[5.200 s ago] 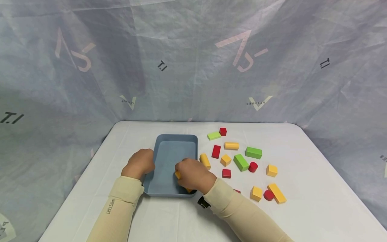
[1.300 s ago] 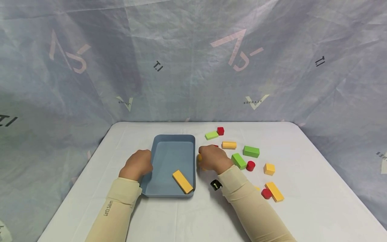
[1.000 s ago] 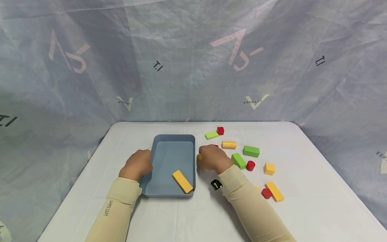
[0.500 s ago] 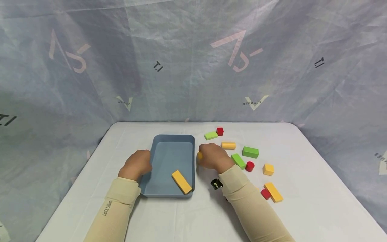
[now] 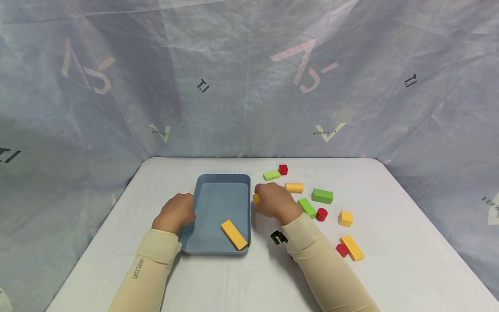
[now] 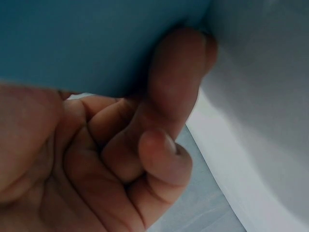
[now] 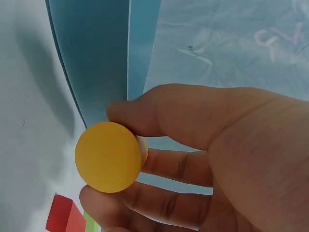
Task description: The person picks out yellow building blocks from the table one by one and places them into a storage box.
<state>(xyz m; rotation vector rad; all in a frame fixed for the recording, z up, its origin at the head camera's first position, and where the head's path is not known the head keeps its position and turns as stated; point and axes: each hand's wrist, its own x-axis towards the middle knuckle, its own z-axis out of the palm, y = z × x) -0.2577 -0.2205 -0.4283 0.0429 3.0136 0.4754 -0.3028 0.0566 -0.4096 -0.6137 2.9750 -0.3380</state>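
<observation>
My left hand (image 5: 176, 212) grips the left wall of a blue-grey tray (image 5: 218, 195); the left wrist view has its curled fingers against the tray wall (image 6: 87, 43). A long yellow block (image 5: 234, 235) lies slantwise in the tray's near right corner. Just outside the right wall, my right hand (image 5: 277, 201) holds a yellow cylinder (image 7: 108, 157) between thumb and fingers. Only the end of that cylinder (image 5: 256, 198) shows from the head, close beside the tray; the hand hides the rest.
Right of the tray lie several blocks: a light green block (image 5: 271, 175), a red cube (image 5: 283, 169), another yellow cylinder (image 5: 294, 187), green blocks (image 5: 322, 196), red cylinders (image 5: 321, 214), a yellow cube (image 5: 345, 219) and a long yellow block (image 5: 352, 248). My right forearm covers others.
My right hand let go of the long yellow block inside the tray, moved out to the right and took hold of the yellow cylinder, raising it slightly. My left hand stays at the tray.
</observation>
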